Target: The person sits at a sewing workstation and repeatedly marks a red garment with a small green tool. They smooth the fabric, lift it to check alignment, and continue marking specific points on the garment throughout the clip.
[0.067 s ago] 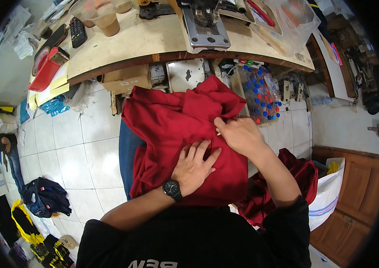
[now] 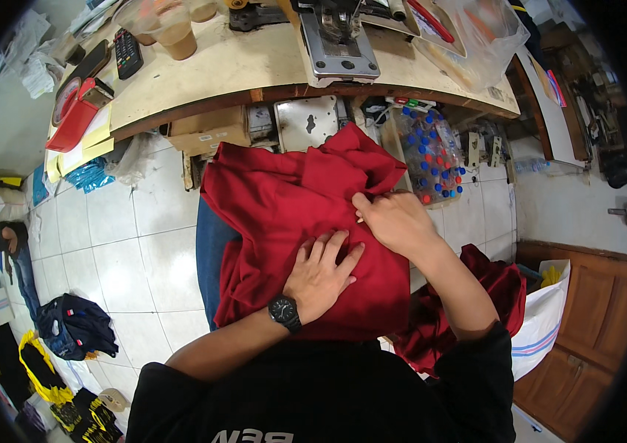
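A dark red cloth [image 2: 276,199] with loose folds is spread over my lap. My left hand [image 2: 321,269], with a black watch [image 2: 284,313] at its wrist, lies flat on the cloth, fingers spread. Further up and to the right, my right hand [image 2: 396,221] is closed in a pinch against the same cloth. A small pale tip shows below its thumb and fingers, too little to name. Past my right forearm hangs a second dark red cloth [image 2: 432,325], partly hidden by the arm.
Ahead runs a worktable edge [image 2: 254,96] with a sewing machine [image 2: 343,55], a remote [image 2: 128,54], a cup [image 2: 179,40] and a red tape dispenser [image 2: 77,122]. Beneath sits a crate of capped bottles [image 2: 432,155]. A white sack [image 2: 542,325] stands right; dark clothes [image 2: 77,325] lie left.
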Demonstrator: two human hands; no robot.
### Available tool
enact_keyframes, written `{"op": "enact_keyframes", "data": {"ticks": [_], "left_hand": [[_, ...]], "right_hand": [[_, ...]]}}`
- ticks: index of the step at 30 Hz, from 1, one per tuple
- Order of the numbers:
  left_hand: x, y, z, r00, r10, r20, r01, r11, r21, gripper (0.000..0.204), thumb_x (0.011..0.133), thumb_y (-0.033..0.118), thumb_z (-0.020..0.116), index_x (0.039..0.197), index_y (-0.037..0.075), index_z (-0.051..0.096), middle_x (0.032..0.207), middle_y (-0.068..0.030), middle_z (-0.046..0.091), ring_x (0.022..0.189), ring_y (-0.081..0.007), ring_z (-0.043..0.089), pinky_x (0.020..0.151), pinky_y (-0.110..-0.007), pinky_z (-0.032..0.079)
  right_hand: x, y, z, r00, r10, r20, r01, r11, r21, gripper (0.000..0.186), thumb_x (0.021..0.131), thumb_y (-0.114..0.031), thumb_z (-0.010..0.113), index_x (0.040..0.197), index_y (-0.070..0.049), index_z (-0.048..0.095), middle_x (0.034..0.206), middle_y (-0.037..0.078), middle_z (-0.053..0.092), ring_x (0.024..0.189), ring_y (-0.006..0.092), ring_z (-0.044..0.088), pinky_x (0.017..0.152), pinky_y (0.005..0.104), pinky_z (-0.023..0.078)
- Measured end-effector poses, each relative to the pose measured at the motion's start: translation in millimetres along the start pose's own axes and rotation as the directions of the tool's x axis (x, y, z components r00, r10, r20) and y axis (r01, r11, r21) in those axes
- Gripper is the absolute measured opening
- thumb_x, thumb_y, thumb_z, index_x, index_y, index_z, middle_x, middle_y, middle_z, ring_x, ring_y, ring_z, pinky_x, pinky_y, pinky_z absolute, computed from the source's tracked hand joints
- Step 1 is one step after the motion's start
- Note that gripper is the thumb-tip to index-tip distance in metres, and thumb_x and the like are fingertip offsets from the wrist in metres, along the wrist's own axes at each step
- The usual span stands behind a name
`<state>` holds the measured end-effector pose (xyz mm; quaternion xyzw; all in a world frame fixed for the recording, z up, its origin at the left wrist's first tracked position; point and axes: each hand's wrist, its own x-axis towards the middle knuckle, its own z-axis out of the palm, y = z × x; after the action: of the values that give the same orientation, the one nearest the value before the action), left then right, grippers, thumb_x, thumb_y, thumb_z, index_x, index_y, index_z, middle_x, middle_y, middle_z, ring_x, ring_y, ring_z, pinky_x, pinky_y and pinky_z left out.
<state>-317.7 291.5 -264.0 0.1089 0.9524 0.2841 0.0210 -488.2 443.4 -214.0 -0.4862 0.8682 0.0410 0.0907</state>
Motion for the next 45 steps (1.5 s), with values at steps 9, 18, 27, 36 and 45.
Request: {"op": "enact_keyframes", "data": {"ticks": [9, 18, 27, 36, 45], "left_hand": [[29.8, -27.6, -24.5, 0.982, 0.173, 0.081, -0.179, 0.982, 0.063, 0.062, 0.096, 0.041, 0.074, 0.151, 0.014, 0.06, 0.163, -0.0072, 0.05, 0.152, -0.0335, 0.039, 0.119, -0.057, 0.038], [42.3, -53.1, -12.6, 0.975, 0.217, 0.044, -0.216, 0.976, -0.016, 0.084, 0.092, 0.051, 0.076, 0.162, 0.012, 0.048, 0.172, -0.0028, 0.04, 0.159, -0.0351, 0.031, 0.128, -0.059, 0.025], [42.1, -54.5, -11.1, 0.971, 0.236, 0.047, -0.239, 0.97, 0.047, 0.081, 0.093, 0.052, 0.074, 0.159, 0.012, 0.051, 0.172, -0.0044, 0.04, 0.158, -0.0361, 0.032, 0.128, -0.06, 0.027], [44.2, -52.3, -14.4, 0.968, 0.246, 0.044, -0.248, 0.968, 0.048, 0.081, 0.096, 0.052, 0.071, 0.161, 0.01, 0.049, 0.172, -0.0043, 0.04, 0.158, -0.0355, 0.033, 0.129, -0.059, 0.026], [43.5, -53.1, -15.0, 0.971, 0.235, 0.036, -0.235, 0.972, -0.011, 0.08, 0.096, 0.05, 0.072, 0.161, 0.009, 0.049, 0.172, -0.0041, 0.039, 0.158, -0.0351, 0.032, 0.129, -0.06, 0.026]], "right_hand": [[-9.7, -3.5, 17.9, 0.983, 0.017, -0.18, -0.027, 0.998, -0.053, 0.044, 0.092, -0.022, 0.069, 0.133, -0.007, 0.064, 0.081, 0.012, 0.073, 0.079, 0.03, 0.076, 0.066, 0.0404, 0.058], [-56.6, -24.3, 31.9, 0.938, 0.316, -0.142, -0.163, 0.766, 0.622, 0.04, 0.093, -0.005, 0.067, 0.133, -0.007, 0.062, 0.108, 0.016, 0.069, 0.09, 0.0404, 0.072, 0.076, 0.0507, 0.058], [-55.3, -30.4, 30.1, 0.878, 0.474, -0.07, -0.225, 0.536, 0.813, 0.025, 0.094, -0.005, 0.072, 0.118, -0.003, 0.069, 0.1, 0.016, 0.068, 0.083, 0.0366, 0.071, 0.073, 0.0464, 0.058], [-29.0, -25.3, 39.6, 0.847, 0.507, -0.156, -0.232, 0.618, 0.751, 0.027, 0.094, -0.001, 0.071, 0.12, 0.0, 0.069, 0.102, 0.021, 0.07, 0.089, 0.0408, 0.071, 0.08, 0.0496, 0.057], [-53.3, -35.3, 19.2, 0.821, 0.532, -0.206, -0.2, 0.607, 0.769, 0.025, 0.091, 0.001, 0.076, 0.116, 0.0, 0.072, 0.099, 0.013, 0.068, 0.085, 0.0279, 0.068, 0.077, 0.0363, 0.055]]}}
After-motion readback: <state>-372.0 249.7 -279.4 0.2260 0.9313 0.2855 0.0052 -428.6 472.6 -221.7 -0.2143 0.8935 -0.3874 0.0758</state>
